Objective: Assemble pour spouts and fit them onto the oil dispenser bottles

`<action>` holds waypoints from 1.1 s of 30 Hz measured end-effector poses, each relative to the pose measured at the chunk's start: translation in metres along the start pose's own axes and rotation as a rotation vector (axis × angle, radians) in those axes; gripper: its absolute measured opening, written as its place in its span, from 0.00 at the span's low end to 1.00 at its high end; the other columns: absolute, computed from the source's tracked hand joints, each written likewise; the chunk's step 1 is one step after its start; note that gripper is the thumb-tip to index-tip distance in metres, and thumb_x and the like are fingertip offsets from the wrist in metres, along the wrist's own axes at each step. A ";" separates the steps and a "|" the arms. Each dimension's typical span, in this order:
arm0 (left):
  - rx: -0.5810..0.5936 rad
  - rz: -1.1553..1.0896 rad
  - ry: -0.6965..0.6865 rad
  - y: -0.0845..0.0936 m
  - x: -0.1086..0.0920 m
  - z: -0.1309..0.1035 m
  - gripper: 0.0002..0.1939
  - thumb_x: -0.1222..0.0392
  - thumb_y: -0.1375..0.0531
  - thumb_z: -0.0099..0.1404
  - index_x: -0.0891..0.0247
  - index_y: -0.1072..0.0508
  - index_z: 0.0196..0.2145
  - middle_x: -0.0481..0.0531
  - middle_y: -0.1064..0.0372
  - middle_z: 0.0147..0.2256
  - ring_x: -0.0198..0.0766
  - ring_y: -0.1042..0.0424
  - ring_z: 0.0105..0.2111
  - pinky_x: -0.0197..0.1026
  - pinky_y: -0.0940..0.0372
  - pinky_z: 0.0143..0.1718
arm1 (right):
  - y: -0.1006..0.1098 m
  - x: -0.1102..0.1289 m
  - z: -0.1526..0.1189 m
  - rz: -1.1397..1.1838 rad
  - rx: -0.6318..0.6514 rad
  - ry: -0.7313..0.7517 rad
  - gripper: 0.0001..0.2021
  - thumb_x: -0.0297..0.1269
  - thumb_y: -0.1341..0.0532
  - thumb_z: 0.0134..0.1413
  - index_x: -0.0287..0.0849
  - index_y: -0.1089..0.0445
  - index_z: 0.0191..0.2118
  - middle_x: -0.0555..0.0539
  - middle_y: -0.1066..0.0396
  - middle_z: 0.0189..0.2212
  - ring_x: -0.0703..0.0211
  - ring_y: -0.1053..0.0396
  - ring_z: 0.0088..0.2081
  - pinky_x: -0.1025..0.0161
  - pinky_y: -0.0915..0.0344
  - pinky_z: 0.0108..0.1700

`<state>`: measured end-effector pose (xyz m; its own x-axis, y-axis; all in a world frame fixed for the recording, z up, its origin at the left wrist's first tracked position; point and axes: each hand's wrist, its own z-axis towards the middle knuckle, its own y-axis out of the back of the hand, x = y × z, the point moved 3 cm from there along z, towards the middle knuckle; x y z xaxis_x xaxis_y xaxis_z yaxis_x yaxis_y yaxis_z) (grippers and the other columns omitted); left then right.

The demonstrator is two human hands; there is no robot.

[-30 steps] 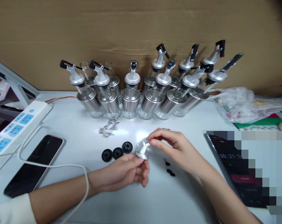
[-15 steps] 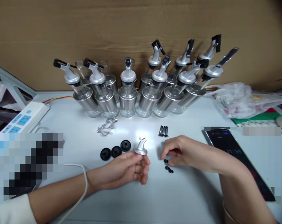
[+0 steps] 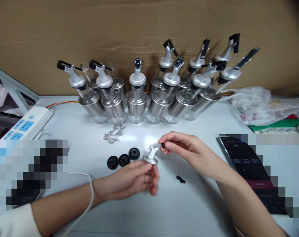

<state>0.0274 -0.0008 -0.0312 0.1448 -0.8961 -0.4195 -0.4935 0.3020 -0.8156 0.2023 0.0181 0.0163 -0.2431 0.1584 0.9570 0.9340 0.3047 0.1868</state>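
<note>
A silver pourer top (image 3: pixel 151 156) is pinched by its round base in my left hand (image 3: pixel 137 179), its spout pointing up. My right hand (image 3: pixel 182 146) holds a small black plug (image 3: pixel 163 145) between thumb and fingertips, just right of the spout and apart from it. Left of the pourer top, three round black caps (image 3: pixel 124 160) lie in a slanting row. Behind them are silver pourer parts (image 3: pixel 114 133) in a small cluster. More small black plugs (image 3: pixel 180 179) rest on the table in front of my right hand.
Several glass and steel bottles (image 3: pixel 137 105), many with pourer tops, stand along the cardboard (image 3: pixel 115 29) at the back. A power strip (image 3: pixel 23 128) and white cable (image 3: pixel 90 184) are at the left. At the right lie a phone (image 3: pixel 248 171) and a plastic bag (image 3: pixel 253 103).
My right hand has lifted one black plug from the table and brought it up and left, beside the spout. It now covers the place of the black levers. My left hand has barely moved.
</note>
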 end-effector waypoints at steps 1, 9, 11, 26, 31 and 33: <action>0.000 -0.003 -0.003 -0.001 0.000 0.000 0.15 0.52 0.39 0.62 0.69 0.32 0.31 0.49 0.35 0.27 0.32 0.31 0.26 0.37 0.45 0.33 | -0.002 -0.001 0.001 0.024 -0.012 0.008 0.10 0.42 0.43 0.58 0.42 0.30 0.38 0.48 0.30 0.30 0.61 0.32 0.33 0.63 0.36 0.38; 0.023 -0.017 -0.013 0.000 0.001 0.000 0.15 0.52 0.40 0.64 0.69 0.32 0.31 0.50 0.35 0.28 0.33 0.31 0.27 0.37 0.45 0.33 | -0.010 -0.005 0.007 0.200 -0.009 -0.036 0.11 0.44 0.40 0.55 0.41 0.31 0.33 0.52 0.35 0.24 0.64 0.37 0.28 0.65 0.39 0.34; 0.031 -0.018 -0.014 0.000 0.001 0.000 0.15 0.52 0.40 0.64 0.69 0.32 0.30 0.49 0.35 0.28 0.32 0.31 0.27 0.37 0.45 0.33 | -0.010 -0.005 0.007 0.197 -0.014 -0.055 0.12 0.46 0.40 0.54 0.40 0.30 0.33 0.52 0.36 0.23 0.64 0.38 0.28 0.65 0.40 0.34; 0.045 0.005 -0.023 0.001 0.001 0.000 0.17 0.49 0.40 0.62 0.67 0.36 0.27 0.48 0.37 0.26 0.33 0.34 0.27 0.38 0.46 0.34 | -0.035 -0.018 0.007 0.737 0.058 -0.228 0.15 0.46 0.37 0.53 0.38 0.27 0.38 0.55 0.40 0.19 0.68 0.44 0.24 0.66 0.45 0.33; 0.042 -0.008 -0.036 0.003 0.002 0.001 0.18 0.48 0.38 0.61 0.68 0.34 0.28 0.49 0.35 0.25 0.33 0.34 0.27 0.38 0.46 0.34 | -0.037 -0.016 0.005 0.886 0.142 -0.276 0.16 0.41 0.38 0.54 0.31 0.25 0.42 0.51 0.40 0.24 0.68 0.42 0.26 0.66 0.45 0.33; 0.050 -0.010 -0.039 0.003 0.002 0.001 0.18 0.48 0.38 0.60 0.68 0.34 0.28 0.49 0.35 0.25 0.33 0.34 0.27 0.38 0.46 0.34 | -0.036 -0.015 0.005 0.901 0.165 -0.271 0.16 0.39 0.37 0.54 0.31 0.24 0.42 0.50 0.40 0.24 0.68 0.42 0.27 0.67 0.45 0.33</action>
<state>0.0270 -0.0015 -0.0344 0.1832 -0.8861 -0.4257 -0.4490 0.3098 -0.8381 0.1708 0.0098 -0.0057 0.4774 0.6044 0.6378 0.7560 0.0875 -0.6488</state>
